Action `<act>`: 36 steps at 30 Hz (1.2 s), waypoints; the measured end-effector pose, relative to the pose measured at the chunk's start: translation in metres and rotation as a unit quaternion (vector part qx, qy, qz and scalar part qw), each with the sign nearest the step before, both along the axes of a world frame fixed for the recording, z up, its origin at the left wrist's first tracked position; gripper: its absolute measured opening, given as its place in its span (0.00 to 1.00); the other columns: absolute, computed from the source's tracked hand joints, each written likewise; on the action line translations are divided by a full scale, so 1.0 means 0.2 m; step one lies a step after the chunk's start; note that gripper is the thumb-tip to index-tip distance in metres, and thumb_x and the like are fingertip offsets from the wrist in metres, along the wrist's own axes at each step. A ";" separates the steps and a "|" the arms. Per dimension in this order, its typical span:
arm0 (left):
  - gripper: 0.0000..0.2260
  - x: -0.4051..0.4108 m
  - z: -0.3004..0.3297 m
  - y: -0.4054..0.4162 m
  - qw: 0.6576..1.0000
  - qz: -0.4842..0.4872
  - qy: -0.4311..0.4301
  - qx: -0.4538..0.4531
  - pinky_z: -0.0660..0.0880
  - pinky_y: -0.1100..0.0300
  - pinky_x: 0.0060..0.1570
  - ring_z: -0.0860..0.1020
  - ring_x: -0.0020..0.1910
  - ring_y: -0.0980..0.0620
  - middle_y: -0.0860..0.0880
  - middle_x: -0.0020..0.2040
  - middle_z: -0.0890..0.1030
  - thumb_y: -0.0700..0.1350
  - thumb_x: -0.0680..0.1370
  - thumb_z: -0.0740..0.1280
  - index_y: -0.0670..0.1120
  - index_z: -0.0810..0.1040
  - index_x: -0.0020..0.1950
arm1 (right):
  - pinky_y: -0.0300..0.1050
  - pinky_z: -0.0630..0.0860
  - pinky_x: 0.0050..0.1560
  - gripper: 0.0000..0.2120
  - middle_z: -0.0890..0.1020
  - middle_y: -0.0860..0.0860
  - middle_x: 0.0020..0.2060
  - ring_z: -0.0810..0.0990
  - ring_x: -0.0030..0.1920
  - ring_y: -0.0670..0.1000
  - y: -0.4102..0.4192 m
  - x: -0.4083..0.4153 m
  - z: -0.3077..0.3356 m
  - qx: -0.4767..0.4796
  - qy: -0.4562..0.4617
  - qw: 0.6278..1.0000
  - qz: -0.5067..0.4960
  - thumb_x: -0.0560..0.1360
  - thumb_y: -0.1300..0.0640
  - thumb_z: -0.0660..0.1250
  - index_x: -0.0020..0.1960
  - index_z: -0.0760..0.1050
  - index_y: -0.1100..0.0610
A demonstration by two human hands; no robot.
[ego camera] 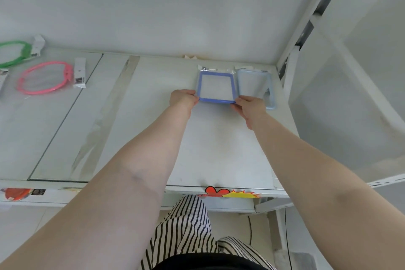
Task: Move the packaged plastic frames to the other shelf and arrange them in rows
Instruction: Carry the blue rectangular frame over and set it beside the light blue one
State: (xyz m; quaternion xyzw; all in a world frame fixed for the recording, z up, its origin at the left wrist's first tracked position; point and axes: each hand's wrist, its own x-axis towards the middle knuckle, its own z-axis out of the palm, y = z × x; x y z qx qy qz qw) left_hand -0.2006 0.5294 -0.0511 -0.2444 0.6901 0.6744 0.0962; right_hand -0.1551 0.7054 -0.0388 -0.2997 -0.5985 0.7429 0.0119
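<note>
Blue frame (215,89), packaged in clear plastic, is lying flat at the far right of the white shelf (153,116), close to the back wall. Both arms are reaching forward, fully extended over the shelf. Left hand (183,100) is pinching the frame's near left corner, its grip clenched on the edge; right hand (249,107) is grasping the near right corner in the same way, fingers curled under. Pale blue frame (255,87) is lying just beside the first, on its right, touching or slightly overlapped by it. Well apart, at the shelf's far left, a pink ring (45,78) and a green ring (14,52) are resting in their packaging.
</note>
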 end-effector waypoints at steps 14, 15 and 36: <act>0.34 0.07 -0.09 0.22 0.871 -0.220 0.138 -0.417 0.57 0.52 0.75 0.55 0.77 0.43 0.42 0.78 0.55 0.53 0.74 0.69 0.48 0.59 0.77 | 0.52 0.66 0.67 0.25 0.70 0.55 0.67 0.65 0.67 0.58 0.26 0.02 -0.15 0.480 -0.094 0.872 -0.025 0.74 0.45 0.67 0.69 0.70 0.50; 0.37 0.07 -0.11 0.24 0.861 -0.235 0.129 -0.433 0.52 0.51 0.77 0.49 0.78 0.42 0.42 0.79 0.50 0.55 0.75 0.69 0.47 0.55 0.78 | 0.54 0.63 0.70 0.28 0.68 0.55 0.69 0.63 0.70 0.59 0.26 0.01 -0.17 0.479 -0.096 0.872 -0.019 0.73 0.44 0.67 0.71 0.67 0.50; 0.41 -0.04 -0.16 0.31 0.864 -0.228 0.136 -0.428 0.48 0.50 0.77 0.49 0.79 0.44 0.43 0.79 0.49 0.55 0.74 0.70 0.41 0.52 0.78 | 0.55 0.54 0.71 0.40 0.67 0.53 0.71 0.61 0.72 0.59 0.25 -0.05 -0.22 0.514 -0.145 0.844 -0.038 0.70 0.36 0.67 0.74 0.60 0.54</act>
